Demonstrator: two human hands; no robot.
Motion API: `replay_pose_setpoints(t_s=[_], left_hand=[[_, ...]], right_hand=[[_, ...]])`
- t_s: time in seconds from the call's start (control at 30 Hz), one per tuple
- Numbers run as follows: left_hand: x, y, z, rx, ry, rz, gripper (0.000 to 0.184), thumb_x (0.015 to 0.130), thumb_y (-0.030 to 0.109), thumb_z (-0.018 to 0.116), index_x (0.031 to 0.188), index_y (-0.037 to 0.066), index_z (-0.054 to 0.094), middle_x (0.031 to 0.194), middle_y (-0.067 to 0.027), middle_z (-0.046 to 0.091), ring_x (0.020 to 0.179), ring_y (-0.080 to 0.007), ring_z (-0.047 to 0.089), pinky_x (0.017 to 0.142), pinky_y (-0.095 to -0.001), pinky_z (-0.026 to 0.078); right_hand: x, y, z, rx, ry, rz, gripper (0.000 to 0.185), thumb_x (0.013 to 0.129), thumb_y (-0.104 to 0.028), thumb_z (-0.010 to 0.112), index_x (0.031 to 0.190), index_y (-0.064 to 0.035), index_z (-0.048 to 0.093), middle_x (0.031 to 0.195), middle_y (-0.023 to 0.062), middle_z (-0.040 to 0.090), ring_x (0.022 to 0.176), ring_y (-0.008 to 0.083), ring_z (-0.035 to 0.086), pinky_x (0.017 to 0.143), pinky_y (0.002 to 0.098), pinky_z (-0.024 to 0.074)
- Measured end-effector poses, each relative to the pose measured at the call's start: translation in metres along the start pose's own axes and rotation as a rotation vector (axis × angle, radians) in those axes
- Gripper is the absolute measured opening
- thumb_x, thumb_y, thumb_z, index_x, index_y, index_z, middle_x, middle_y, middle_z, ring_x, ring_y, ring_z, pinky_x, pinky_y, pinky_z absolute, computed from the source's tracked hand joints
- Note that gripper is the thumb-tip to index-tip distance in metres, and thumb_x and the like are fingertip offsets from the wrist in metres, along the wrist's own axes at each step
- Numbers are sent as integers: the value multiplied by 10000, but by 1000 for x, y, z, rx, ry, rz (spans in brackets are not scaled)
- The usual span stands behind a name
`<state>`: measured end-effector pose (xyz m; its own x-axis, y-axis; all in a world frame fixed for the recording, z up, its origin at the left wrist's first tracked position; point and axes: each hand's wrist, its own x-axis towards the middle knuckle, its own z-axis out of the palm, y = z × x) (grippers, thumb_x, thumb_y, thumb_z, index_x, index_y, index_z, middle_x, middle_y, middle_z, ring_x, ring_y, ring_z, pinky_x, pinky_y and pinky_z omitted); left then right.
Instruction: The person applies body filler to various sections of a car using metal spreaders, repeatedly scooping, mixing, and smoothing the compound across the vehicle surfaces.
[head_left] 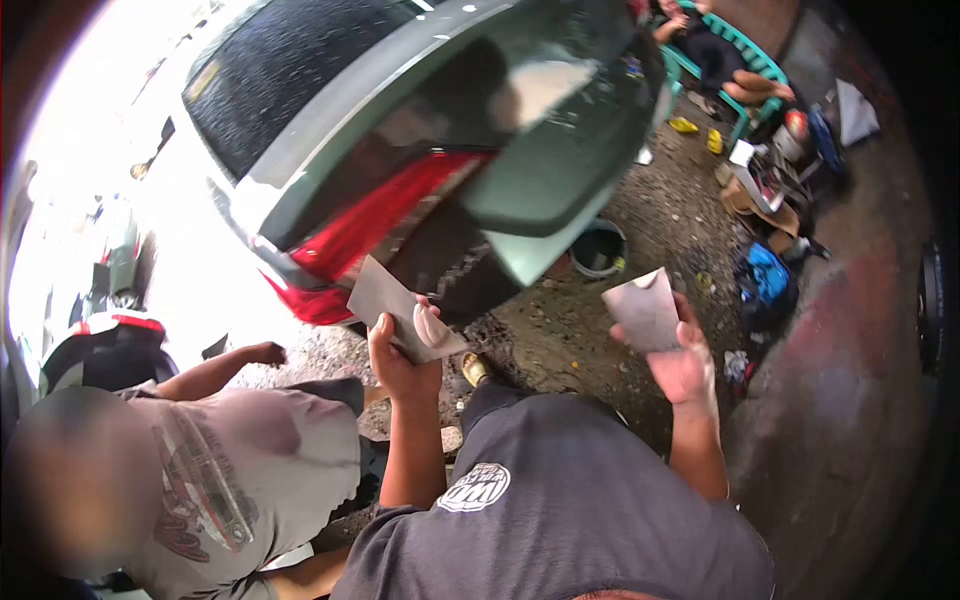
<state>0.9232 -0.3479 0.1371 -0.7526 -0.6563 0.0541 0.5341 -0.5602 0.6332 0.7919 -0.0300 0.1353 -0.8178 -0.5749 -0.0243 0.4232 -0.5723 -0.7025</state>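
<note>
My left hand (405,370) grips a thin grey mixing plate (382,298) by its lower edge, thumb on top. On that plate lies a smooth dollop of pale putty (430,327). In my right hand (685,365) is a flat, squarish putty spreader (645,312), pinched between thumb and fingers, with a small pale smear at its top edge. Both hands are apart from each other, in front of a grey-green car (560,190). Its red tail light (380,215) is just beyond the left plate, and a dark patch surrounds the rear corner.
A person in a printed grey shirt (270,450) is close on my left. Beneath the car's rear stands a bucket (599,250). To the right lie a blue bag (767,272) and assorted clutter. Another person sits on a green chair (765,65) at the back. The ground is rough and stony.
</note>
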Motion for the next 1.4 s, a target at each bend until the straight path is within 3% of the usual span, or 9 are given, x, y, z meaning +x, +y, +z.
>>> replay_pose_setpoints(t_s=[0.1,0.13,0.17,0.23,0.37,0.4,0.77,0.8,1.4], left_hand=[[33,46,-29,-87,134,29,380,933,278,587,1144,-34,535,1034,-137,599,914,-226,627,803,-340,542],[44,61,-44,-124,76,77,361,940,256,568,1131,-47,526,1027,-135,577,923,-236,581,840,-347,515],[55,75,-57,-151,-12,118,346,937,241,560,1123,-49,527,1026,-135,564,964,-247,556,893,-366,484],[75,100,-86,-109,31,220,361,920,260,561,1118,-42,560,1015,-144,613,999,-244,597,970,-409,473],[110,133,-124,-121,32,335,333,921,238,540,1072,-55,586,1013,-140,624,1023,-253,598,1169,-517,334],[119,138,-129,-138,32,336,340,913,244,537,1040,-63,611,1007,-142,638,1032,-253,606,1208,-587,235],[156,138,-151,-401,-278,225,422,917,325,541,1058,-62,627,1030,-141,622,1066,-272,600,1073,-584,407],[154,138,-147,-374,-349,258,251,984,246,477,893,47,600,1098,-132,634,1088,-278,581,1038,-630,418],[71,145,-163,-237,-403,286,275,971,244,476,833,23,565,1028,-152,601,992,-285,584,1053,-635,401]], right_hand=[[45,-1,76,-1197,-103,-401,520,823,-251,713,1304,-86,602,1395,175,486,1295,347,484,1065,461,438],[59,8,111,-1312,-135,-499,474,804,-229,712,1245,-70,644,1392,171,476,1301,345,467,1079,429,399],[76,15,139,-1581,-220,-687,471,812,-225,708,1265,-113,641,1380,159,485,1305,351,458,1100,485,355],[102,35,193,-1743,-347,-789,466,804,-213,715,1262,-157,646,1383,138,484,1311,340,446,1098,565,313],[147,102,260,-1858,-436,-863,421,812,-251,719,1225,-199,654,1360,109,490,1330,298,405,1085,631,283],[157,116,272,-1878,-437,-879,415,814,-254,720,1220,-201,655,1354,105,491,1329,295,403,1077,645,285],[198,182,331,-2119,-392,-901,423,816,-290,718,1226,-212,654,1333,99,496,1304,313,416,1023,693,326],[196,180,332,-2131,-394,-903,428,813,-292,720,1227,-210,653,1331,100,498,1303,319,416,1020,694,329],[107,194,330,-2185,-361,-853,443,833,-275,694,1270,-223,640,1338,109,490,1300,347,411,1017,657,342]])
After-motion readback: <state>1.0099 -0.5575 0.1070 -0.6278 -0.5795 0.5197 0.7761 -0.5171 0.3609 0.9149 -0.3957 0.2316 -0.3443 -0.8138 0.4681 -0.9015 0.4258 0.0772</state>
